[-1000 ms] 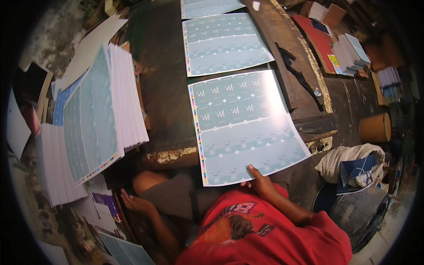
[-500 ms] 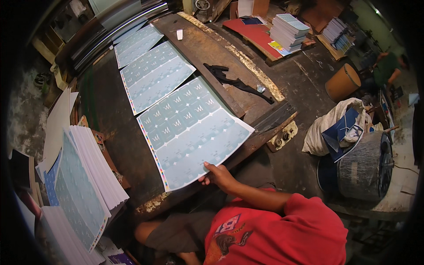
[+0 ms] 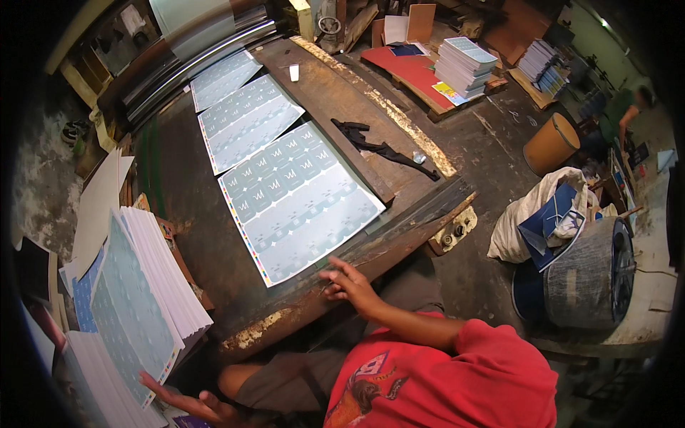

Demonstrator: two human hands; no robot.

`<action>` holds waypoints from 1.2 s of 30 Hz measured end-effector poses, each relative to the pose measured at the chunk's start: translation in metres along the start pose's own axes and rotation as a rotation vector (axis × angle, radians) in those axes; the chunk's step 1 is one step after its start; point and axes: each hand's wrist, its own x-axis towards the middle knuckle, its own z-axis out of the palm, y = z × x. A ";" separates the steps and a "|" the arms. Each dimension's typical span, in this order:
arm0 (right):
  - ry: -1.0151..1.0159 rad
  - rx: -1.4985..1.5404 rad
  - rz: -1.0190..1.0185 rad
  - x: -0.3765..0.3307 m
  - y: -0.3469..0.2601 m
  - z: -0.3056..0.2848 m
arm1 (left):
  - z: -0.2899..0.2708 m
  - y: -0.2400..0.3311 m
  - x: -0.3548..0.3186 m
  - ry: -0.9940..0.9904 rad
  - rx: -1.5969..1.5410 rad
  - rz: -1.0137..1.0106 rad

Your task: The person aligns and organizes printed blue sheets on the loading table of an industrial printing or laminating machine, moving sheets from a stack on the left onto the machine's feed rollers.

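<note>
Three light blue printed sheets lie in a row on the dark feed table: the near sheet (image 3: 300, 214), the middle sheet (image 3: 250, 125) and the far sheet (image 3: 227, 77). Just off the near sheet's front edge is my right hand (image 3: 349, 287), its fingers apart and nothing in them. At the lower left, my left hand (image 3: 191, 403) has its fingers stretched out, close to a tall stack of paper (image 3: 164, 278). A similar blue printed sheet (image 3: 132, 314) faces me on the side of that stack.
Metal rollers (image 3: 207, 60) cross the table's far end. A black cloth (image 3: 378, 146) and a small white piece (image 3: 294, 72) lie on its right part. Beyond stands a paper stack (image 3: 465, 68) on a red board (image 3: 399, 71). A wrapped drum (image 3: 581, 274) and a white sack (image 3: 524, 214) stand right.
My right hand has let go of the near sheet, which has shifted away from me up the table. My left hand has come into view at the lower left.
</note>
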 end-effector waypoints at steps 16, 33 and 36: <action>-0.179 -1.775 0.184 -0.035 -0.015 -0.147 | 0.001 -0.057 0.013 -0.388 -0.295 -0.414; -0.460 0.113 0.229 -0.016 -0.080 0.053 | 0.010 0.056 0.021 -0.596 -0.327 0.232; -0.310 0.022 0.261 -0.003 -0.057 0.033 | 0.009 0.049 0.023 -0.446 -0.235 0.187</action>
